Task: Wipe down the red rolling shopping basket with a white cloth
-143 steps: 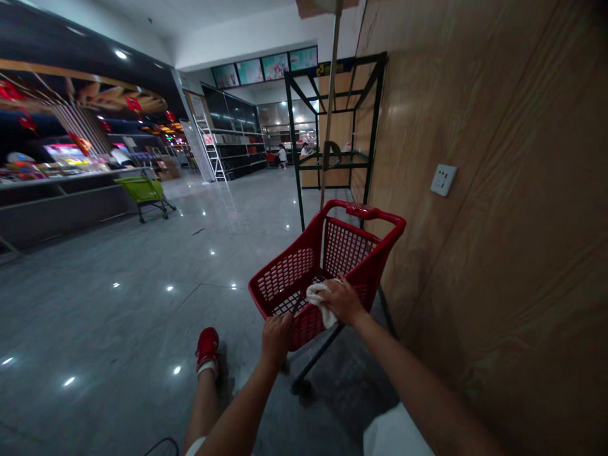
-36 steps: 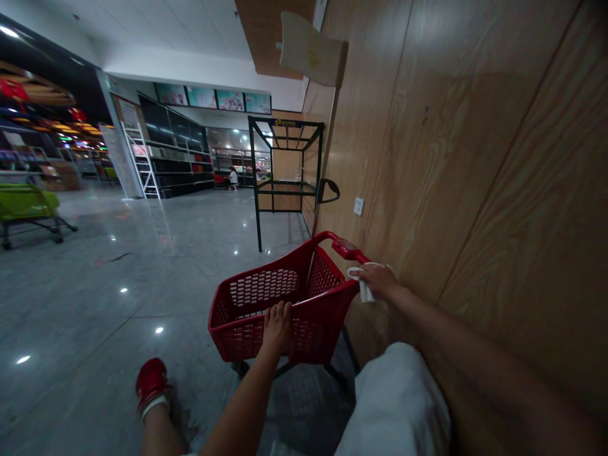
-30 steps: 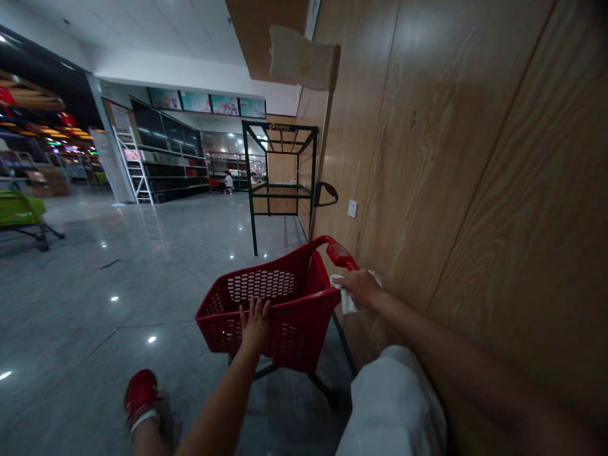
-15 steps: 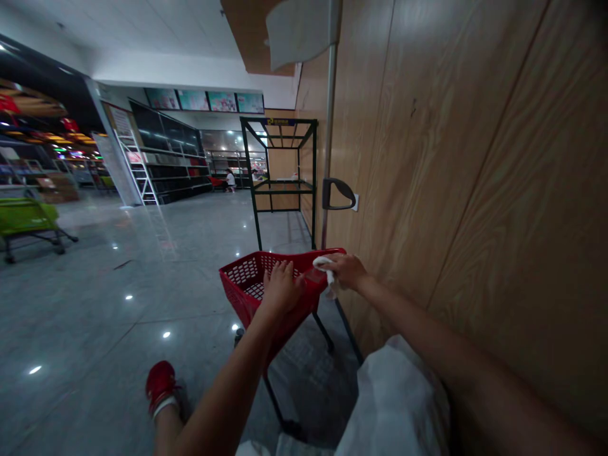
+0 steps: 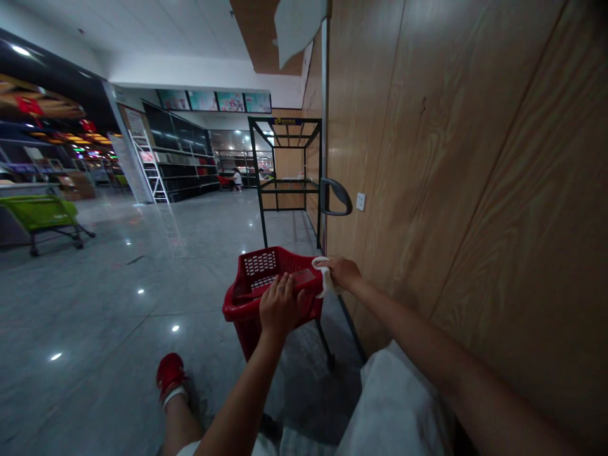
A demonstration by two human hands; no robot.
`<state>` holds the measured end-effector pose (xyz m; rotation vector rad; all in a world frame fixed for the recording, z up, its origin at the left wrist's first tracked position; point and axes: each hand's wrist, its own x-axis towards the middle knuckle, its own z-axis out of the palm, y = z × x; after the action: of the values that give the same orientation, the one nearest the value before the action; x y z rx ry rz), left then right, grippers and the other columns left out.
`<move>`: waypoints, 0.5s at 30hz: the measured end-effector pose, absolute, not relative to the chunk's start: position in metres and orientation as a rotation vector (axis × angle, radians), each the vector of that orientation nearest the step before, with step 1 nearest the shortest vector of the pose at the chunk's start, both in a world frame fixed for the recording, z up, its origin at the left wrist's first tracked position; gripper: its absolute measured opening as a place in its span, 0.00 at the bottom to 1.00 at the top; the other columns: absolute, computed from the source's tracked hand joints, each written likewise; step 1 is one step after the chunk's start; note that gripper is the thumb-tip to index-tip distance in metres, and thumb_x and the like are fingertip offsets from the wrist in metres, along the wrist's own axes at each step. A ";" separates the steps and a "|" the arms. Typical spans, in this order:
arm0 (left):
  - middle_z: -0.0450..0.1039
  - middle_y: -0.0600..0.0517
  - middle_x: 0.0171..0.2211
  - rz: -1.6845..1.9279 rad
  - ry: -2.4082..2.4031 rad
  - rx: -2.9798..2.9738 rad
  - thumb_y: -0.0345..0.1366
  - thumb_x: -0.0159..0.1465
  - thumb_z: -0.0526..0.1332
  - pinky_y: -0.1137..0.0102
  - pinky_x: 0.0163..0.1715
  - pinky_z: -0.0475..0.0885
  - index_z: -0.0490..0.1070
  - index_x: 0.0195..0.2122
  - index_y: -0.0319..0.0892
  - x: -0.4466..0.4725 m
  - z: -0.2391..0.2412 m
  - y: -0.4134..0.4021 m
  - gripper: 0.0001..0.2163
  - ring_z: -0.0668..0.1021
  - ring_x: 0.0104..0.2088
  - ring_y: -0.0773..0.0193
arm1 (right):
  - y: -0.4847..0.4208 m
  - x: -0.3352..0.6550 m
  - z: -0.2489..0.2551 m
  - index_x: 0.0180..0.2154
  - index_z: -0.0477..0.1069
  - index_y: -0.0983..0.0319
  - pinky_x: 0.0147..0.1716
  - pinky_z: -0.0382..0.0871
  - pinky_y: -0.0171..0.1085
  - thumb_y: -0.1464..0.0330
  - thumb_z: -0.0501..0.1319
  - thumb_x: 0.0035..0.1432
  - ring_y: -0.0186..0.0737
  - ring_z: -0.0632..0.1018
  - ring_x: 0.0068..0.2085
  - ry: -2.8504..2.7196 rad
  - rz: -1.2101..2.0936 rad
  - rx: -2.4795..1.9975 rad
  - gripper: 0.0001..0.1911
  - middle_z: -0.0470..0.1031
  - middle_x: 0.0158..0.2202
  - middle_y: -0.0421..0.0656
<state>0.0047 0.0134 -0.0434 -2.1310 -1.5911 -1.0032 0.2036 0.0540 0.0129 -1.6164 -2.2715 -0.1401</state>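
red cart (image 5: 294,261): parked near the wood wall (image 5: 413,190)
left hand (image 5: 279,307): fingers draped over its handle (image 5: 304,275), can't tell if gripping
right hand (image 5: 344,273): fingers clamped on white cloth (image 5: 327,285) at the handle's end

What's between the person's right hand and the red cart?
A white cloth, held in the right hand at the red cart, in the head view.

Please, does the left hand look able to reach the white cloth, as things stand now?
Probably yes. The left hand rests on the red cart, and the right hand holds the white cloth close by; only part of the cart's handle shows between them.
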 end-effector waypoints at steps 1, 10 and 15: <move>0.68 0.45 0.58 -1.010 -1.591 -2.127 0.45 0.66 0.51 0.58 0.55 0.63 0.65 0.57 0.42 0.005 -0.043 0.013 0.22 0.67 0.60 0.51 | 0.055 0.203 0.014 0.51 0.72 0.49 0.49 0.68 0.40 0.66 0.52 0.63 0.42 0.75 0.51 -2.247 -0.145 -1.671 0.18 0.73 0.54 0.37; 0.68 0.47 0.58 -1.064 -1.586 -2.127 0.44 0.67 0.48 0.59 0.55 0.63 0.67 0.56 0.42 0.016 -0.048 0.015 0.21 0.68 0.60 0.52 | 0.036 0.187 -0.018 0.55 0.69 0.51 0.55 0.61 0.41 0.69 0.52 0.62 0.43 0.67 0.58 -2.237 -0.299 -1.381 0.21 0.67 0.59 0.41; 0.71 0.48 0.55 -1.128 -1.571 -2.116 0.42 0.67 0.49 0.59 0.55 0.65 0.70 0.54 0.45 0.013 -0.048 0.020 0.18 0.70 0.58 0.54 | 0.064 0.242 -0.004 0.53 0.71 0.50 0.51 0.64 0.40 0.70 0.53 0.60 0.42 0.71 0.53 -2.209 -0.305 -1.654 0.21 0.70 0.57 0.39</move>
<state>0.0125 0.0203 -0.0478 -2.1164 -1.5712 -1.1284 0.2420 0.0636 -0.0044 -1.6535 -2.2085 -0.3054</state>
